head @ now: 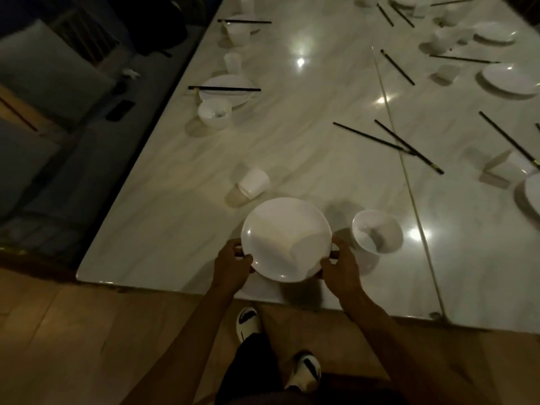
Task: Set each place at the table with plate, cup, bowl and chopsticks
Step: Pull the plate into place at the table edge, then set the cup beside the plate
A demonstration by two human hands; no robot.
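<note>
Gripping one white plate (pixel 285 239) by opposite rims, the left hand (pixel 232 266) and right hand (pixel 340 266) curl fingers round its edges, holding it over the near edge of the table (pixel 306 92). Just beside it stand one bowl (pixel 377 235) to the right and one tipped cup (pixel 253 182) beyond. A crossed pair of chopsticks (pixel 388 141) lies well apart. Up the left edge sit two more places; bare marble stretches between. Both forearms reach forward, roughly parallel.
</note>
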